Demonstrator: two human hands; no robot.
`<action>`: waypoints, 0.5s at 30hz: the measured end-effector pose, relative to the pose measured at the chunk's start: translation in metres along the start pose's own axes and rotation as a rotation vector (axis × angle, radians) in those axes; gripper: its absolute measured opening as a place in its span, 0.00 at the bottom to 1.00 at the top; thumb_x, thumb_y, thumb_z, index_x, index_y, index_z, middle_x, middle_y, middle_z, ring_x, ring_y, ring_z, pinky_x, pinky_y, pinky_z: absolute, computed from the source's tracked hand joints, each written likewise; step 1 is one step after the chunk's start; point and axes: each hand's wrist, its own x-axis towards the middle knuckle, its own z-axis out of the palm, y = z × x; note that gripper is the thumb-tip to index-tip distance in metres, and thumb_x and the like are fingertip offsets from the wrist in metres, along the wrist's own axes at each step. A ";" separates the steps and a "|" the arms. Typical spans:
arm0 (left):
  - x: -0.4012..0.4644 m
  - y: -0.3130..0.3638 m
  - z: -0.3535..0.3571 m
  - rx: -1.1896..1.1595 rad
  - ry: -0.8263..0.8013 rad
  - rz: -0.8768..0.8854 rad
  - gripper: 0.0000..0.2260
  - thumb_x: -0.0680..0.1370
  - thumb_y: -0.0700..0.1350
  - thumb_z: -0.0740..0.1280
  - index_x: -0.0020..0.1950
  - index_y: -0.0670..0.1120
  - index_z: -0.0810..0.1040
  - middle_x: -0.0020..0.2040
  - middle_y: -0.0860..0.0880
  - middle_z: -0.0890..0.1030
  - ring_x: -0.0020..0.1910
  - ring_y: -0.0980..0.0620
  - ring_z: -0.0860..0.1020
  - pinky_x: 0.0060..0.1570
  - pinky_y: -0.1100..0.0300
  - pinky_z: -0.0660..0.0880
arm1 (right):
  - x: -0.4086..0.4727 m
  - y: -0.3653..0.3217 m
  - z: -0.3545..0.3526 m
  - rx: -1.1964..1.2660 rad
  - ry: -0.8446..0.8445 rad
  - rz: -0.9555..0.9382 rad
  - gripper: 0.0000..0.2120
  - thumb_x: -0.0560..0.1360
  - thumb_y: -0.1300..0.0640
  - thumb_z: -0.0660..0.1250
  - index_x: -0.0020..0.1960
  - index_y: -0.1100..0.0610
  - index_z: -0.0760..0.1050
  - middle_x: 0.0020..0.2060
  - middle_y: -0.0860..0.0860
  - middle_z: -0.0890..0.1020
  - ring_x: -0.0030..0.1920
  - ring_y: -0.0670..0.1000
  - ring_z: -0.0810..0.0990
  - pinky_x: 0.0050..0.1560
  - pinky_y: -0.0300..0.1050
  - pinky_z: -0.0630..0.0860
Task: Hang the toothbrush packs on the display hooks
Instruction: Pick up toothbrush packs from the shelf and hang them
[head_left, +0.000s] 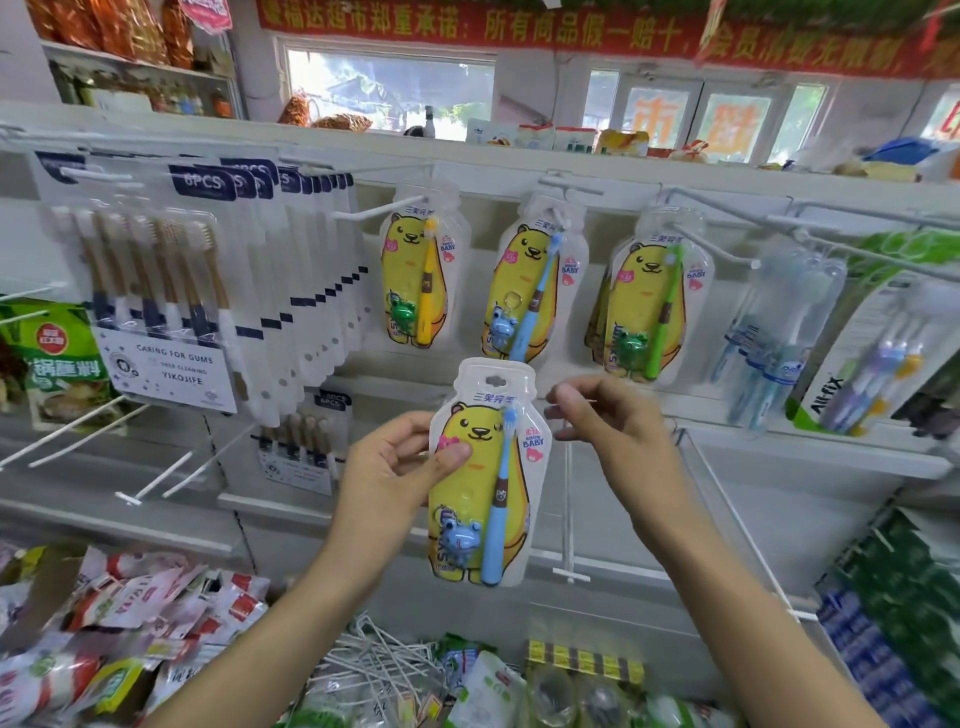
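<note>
My left hand (395, 462) grips a yellow bear toothbrush pack (480, 499) with a blue brush and a blue frog charm, held upright below the hooks. My right hand (605, 415) hovers just right of the pack's top with fingers loosely curled, holding nothing that I can see. Three matching bear packs hang on hooks above: one with a yellow brush (418, 270), one with a blue brush (535, 280), one with a green brush (654, 296).
White six-brush packs (171, 291) crowd the hooks at left. Clear and green toothbrush packs (779, 332) hang at right. Bare white hooks (156, 478) jut out on the lower rail. Snack bags and loose wire hooks (374, 660) fill the bins below.
</note>
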 end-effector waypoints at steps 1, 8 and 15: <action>0.001 0.001 0.002 -0.006 -0.001 0.004 0.11 0.70 0.42 0.73 0.52 0.42 0.82 0.47 0.46 0.87 0.44 0.49 0.86 0.39 0.57 0.83 | -0.008 -0.004 0.000 0.038 -0.053 -0.004 0.09 0.76 0.54 0.70 0.50 0.60 0.81 0.44 0.53 0.85 0.46 0.51 0.83 0.44 0.42 0.82; 0.000 0.000 0.016 0.001 -0.046 0.010 0.11 0.71 0.44 0.72 0.52 0.44 0.82 0.47 0.47 0.87 0.44 0.49 0.86 0.37 0.58 0.81 | -0.026 -0.003 -0.003 0.011 -0.184 0.004 0.07 0.74 0.64 0.73 0.52 0.61 0.82 0.46 0.54 0.87 0.46 0.53 0.86 0.47 0.47 0.83; -0.021 -0.020 0.014 0.053 -0.234 -0.083 0.15 0.69 0.40 0.73 0.55 0.45 0.82 0.49 0.50 0.87 0.47 0.51 0.86 0.45 0.63 0.80 | -0.027 -0.023 -0.011 0.084 -0.101 -0.054 0.08 0.71 0.59 0.73 0.49 0.60 0.82 0.45 0.53 0.87 0.45 0.53 0.87 0.44 0.45 0.83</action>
